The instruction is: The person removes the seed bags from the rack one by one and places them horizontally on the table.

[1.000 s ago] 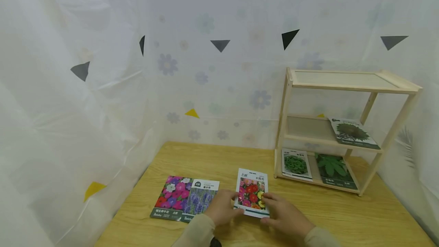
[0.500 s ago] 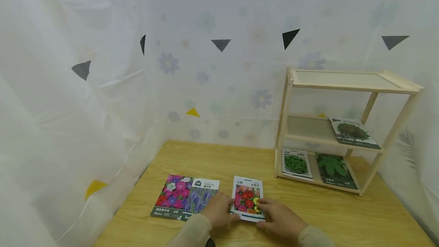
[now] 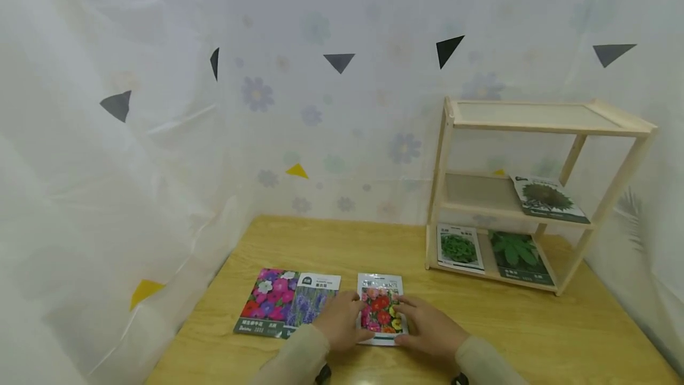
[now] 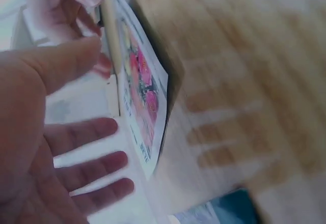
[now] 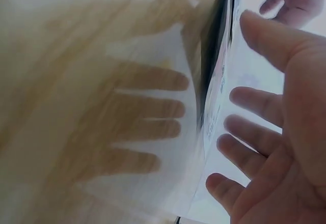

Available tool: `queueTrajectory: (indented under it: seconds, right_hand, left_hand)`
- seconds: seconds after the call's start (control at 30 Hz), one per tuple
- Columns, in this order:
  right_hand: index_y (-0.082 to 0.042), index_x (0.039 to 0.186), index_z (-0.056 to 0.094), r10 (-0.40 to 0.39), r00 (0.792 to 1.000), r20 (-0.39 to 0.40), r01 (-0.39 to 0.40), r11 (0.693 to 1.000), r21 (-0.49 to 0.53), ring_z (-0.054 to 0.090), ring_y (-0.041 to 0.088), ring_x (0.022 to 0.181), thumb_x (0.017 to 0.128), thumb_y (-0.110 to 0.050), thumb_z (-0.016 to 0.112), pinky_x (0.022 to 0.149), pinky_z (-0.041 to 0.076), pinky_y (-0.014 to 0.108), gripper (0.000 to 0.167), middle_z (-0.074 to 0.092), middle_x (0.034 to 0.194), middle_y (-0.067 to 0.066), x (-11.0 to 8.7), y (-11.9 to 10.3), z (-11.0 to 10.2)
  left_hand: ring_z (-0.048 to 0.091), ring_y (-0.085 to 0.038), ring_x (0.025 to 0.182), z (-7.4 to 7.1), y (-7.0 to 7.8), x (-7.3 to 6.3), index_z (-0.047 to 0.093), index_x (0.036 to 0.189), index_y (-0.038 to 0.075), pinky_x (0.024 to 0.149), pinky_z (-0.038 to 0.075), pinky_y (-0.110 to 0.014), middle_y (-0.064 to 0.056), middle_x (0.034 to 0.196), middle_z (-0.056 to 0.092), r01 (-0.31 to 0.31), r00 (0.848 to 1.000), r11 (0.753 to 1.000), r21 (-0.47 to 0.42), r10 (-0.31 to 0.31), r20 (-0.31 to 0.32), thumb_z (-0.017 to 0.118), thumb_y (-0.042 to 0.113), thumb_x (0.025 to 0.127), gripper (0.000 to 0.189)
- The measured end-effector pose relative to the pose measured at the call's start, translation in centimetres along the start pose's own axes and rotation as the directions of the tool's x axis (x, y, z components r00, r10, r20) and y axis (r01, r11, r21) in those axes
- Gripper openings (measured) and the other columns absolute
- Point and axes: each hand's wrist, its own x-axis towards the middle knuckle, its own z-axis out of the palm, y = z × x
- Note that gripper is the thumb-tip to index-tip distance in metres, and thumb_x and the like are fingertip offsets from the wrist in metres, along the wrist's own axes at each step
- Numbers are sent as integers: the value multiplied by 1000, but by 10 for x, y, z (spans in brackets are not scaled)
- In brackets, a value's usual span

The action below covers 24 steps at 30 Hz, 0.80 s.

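Observation:
A seed packet with red, pink and yellow flowers [image 3: 381,308] lies on the wooden table in front of the person. My left hand [image 3: 342,321] is at its left edge and my right hand [image 3: 430,328] at its right edge. In the left wrist view the fingers of the left hand [image 4: 86,168] are extended and spread beside the packet [image 4: 145,86]. The right wrist view shows the right hand [image 5: 275,147] likewise, fingers apart, with the packet seen nearly edge-on. Left of the hands, a petunia packet [image 3: 269,296] lies beside a lavender packet [image 3: 312,302], partly hidden by the left hand.
At the right of the table [image 3: 320,242] stands a wooden shelf [image 3: 534,129] with three levels. A spiky-plant packet [image 3: 547,198] lies on its middle level. Two green-leaf packets, one white-bordered [image 3: 459,248] and one dark [image 3: 518,257], lie on the bottom. A pale curtain [image 3: 342,123] hangs behind.
The flower packet has slid left and toward the person, nearer the lavender packet, with both hands moving along with it. The packets on the shelf stay in place.

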Motion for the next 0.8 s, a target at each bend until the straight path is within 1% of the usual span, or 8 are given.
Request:
queueTrajectory:
  seconds: [0.07, 0.13, 0.2, 0.27, 0.43, 0.6, 0.67, 0.8]
  right_hand:
    - [-9, 133, 57, -43, 999, -9, 43, 999, -17, 44, 35, 129, 84, -61, 62, 101, 41, 53, 73, 43, 144, 15, 2, 1, 1]
    - [-7, 133, 57, -71, 997, -8, 71, 997, -16, 44, 36, 129, 84, -61, 63, 100, 41, 53, 73, 44, 144, 15, 4, 1, 3]
    - [-7, 133, 57, -86, 996, 0, 86, 996, -25, 45, 35, 128, 84, -60, 62, 100, 41, 53, 71, 44, 144, 15, 4, 1, 5]
    - [-8, 133, 57, -86, 996, 11, 86, 996, -21, 45, 35, 128, 84, -58, 64, 101, 41, 52, 70, 45, 144, 15, 5, 1, 7]
    - [-7, 132, 58, -87, 996, 7, 87, 995, -37, 46, 33, 128, 82, -55, 69, 103, 40, 50, 70, 46, 143, 14, 7, 0, 10]
    - [-8, 130, 60, -96, 995, -20, 94, 994, -62, 47, 32, 126, 79, -52, 74, 104, 39, 49, 69, 49, 140, 13, 13, -4, 8]
    - [-8, 130, 60, -104, 994, -27, 102, 992, -73, 48, 32, 126, 78, -52, 75, 104, 39, 48, 69, 49, 140, 13, 16, -6, 9]
    - [-9, 129, 60, -121, 992, -34, 118, 990, -82, 49, 32, 124, 79, -54, 73, 103, 40, 48, 69, 51, 138, 13, 20, -12, 12]
  left_hand:
    - [45, -27, 128, -2, 2, 3, 59, 133, 18, 101, 40, -53, -7, 140, 48, -44, 998, 998, 36, 43, 38, 67, 57, 83, 63]
    - [42, -26, 132, -2, 3, 5, 54, 138, 21, 103, 39, -53, -5, 147, 42, -80, 993, 994, 72, 73, 89, 63, 57, 86, 64]
    - [39, -25, 135, 0, 4, 5, 51, 141, 22, 104, 37, -54, -4, 150, 39, -93, 988, 991, 100, 79, 134, 60, 58, 88, 64]
    - [38, -22, 135, 3, 3, 5, 51, 141, 23, 104, 37, -54, -3, 149, 40, -104, 985, 985, 139, 82, 155, 58, 58, 89, 63]
    - [41, -18, 133, 8, -1, 5, 53, 138, 22, 105, 37, -50, -3, 144, 45, -137, 983, 965, 225, 105, 148, 59, 60, 87, 64]
    - [45, -20, 130, 5, -5, 6, 55, 137, 19, 105, 38, -48, -6, 142, 48, -168, 982, 949, 267, 138, 127, 62, 59, 85, 66]
    - [45, -21, 130, 3, -6, 6, 56, 136, 18, 105, 39, -49, -7, 142, 48, -165, 982, 952, 259, 135, 131, 64, 58, 84, 65]
    - [46, -21, 130, 0, -10, 5, 58, 133, 17, 104, 38, -51, -7, 141, 50, -138, 983, 964, 226, 107, 146, 68, 57, 82, 65]
